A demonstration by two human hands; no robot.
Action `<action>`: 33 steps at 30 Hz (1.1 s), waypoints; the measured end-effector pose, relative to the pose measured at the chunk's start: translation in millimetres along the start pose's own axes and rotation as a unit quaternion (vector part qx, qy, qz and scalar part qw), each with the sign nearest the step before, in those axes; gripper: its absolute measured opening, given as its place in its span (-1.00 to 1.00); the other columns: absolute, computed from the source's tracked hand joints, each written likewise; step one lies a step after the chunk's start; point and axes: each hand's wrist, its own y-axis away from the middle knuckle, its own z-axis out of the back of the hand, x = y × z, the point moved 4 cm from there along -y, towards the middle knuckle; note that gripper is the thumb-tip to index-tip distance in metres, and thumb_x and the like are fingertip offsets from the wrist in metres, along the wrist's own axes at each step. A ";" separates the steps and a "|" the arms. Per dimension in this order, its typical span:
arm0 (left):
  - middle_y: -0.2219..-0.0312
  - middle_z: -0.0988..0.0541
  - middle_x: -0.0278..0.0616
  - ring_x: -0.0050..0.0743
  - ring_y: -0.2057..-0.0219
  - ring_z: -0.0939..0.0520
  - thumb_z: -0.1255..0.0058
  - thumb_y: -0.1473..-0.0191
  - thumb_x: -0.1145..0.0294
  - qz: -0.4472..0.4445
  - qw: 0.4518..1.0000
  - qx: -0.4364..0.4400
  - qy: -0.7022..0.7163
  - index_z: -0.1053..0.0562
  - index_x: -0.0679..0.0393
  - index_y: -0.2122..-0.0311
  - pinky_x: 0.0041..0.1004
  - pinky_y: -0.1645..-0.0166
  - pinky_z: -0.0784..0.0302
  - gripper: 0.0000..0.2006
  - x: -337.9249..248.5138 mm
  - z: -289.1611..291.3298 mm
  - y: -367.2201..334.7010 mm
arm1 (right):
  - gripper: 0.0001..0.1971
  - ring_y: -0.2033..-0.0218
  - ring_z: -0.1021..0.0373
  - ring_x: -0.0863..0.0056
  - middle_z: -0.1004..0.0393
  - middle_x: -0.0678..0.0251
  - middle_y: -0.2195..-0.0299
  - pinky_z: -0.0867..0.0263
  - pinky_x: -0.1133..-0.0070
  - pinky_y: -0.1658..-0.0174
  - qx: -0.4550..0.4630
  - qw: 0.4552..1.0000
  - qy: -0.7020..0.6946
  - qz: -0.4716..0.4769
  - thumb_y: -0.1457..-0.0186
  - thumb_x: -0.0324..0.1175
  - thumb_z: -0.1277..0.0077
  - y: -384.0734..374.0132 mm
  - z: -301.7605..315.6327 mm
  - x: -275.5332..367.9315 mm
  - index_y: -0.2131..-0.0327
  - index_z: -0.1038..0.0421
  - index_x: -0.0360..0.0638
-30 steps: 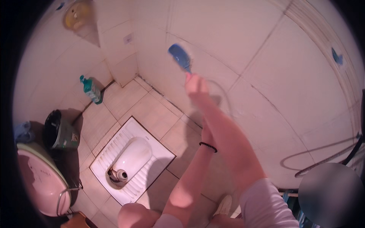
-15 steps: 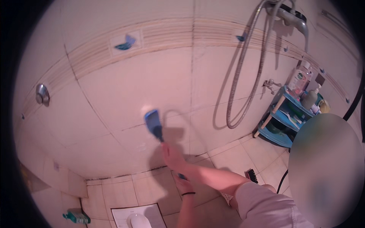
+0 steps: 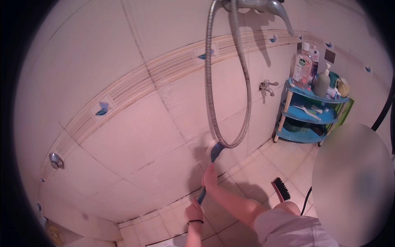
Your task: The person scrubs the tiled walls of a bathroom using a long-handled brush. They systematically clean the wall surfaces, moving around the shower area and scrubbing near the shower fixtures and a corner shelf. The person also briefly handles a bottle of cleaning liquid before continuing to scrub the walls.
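Both my hands grip a long-handled blue scrub brush (image 3: 216, 152) whose head is against the tiled wall (image 3: 164, 136), low down by the bottom of the shower hose loop. My right hand (image 3: 210, 176) is closed round the handle just below the head. Farther down, my left hand (image 3: 194, 210), with a dark band at the wrist, is closed round the lower handle. A whitish part shows on the wall side of the head; its bristles cannot be made out.
A metal shower hose (image 3: 210, 82) hangs from a mixer tap (image 3: 263, 5). Right of it are a small wall tap (image 3: 268, 87) and a blue corner shelf (image 3: 306, 136) with bottles. A black-bristled brush (image 3: 281, 188) lies on the tiled floor (image 3: 247, 177). A chrome knob (image 3: 56, 161) juts from the wall at left.
My view has swung to the right. The scrub brush has moved rightward along the wall, from bare tile to beside the hose loop, with both hands still on its handle.
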 end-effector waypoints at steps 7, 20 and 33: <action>0.66 -0.41 0.16 0.16 0.55 -0.44 0.55 -0.07 0.02 -0.075 0.993 -0.076 0.055 -0.41 0.33 0.64 -0.14 0.46 -0.31 -0.40 -129.3 115.2 -45.5 | -0.63 0.92 0.08 0.69 0.06 0.51 0.86 0.18 0.72 0.88 0.121 0.971 -0.150 0.144 -0.10 0.01 0.43 9.0 -54.2 168.2 0.63 0.00 -0.01; 0.62 -0.48 0.03 0.02 0.52 -0.50 0.63 -0.06 -0.01 -0.024 0.991 0.090 -0.100 -0.47 0.17 0.53 -0.17 0.43 -0.39 -0.40 -1.1 -31.4 6.6 | -0.55 0.81 -0.10 0.51 -0.08 0.36 0.82 -0.12 0.48 0.74 0.022 0.980 0.010 -0.198 -0.08 0.07 0.52 -25.9 70.3 -33.6 0.63 -0.02 -0.08; 0.46 -0.51 -0.08 -0.11 0.36 -0.51 0.42 0.06 -0.21 -0.063 0.964 0.198 -0.163 -0.50 0.07 0.44 -0.24 0.30 -0.40 -0.43 -9.1 -51.7 -14.3 | -0.79 0.40 -0.38 0.22 -0.42 0.09 0.49 -0.29 0.45 0.31 -0.201 0.752 0.621 0.095 0.17 -0.36 0.16 -148.8 246.1 135.2 0.44 -0.42 -0.21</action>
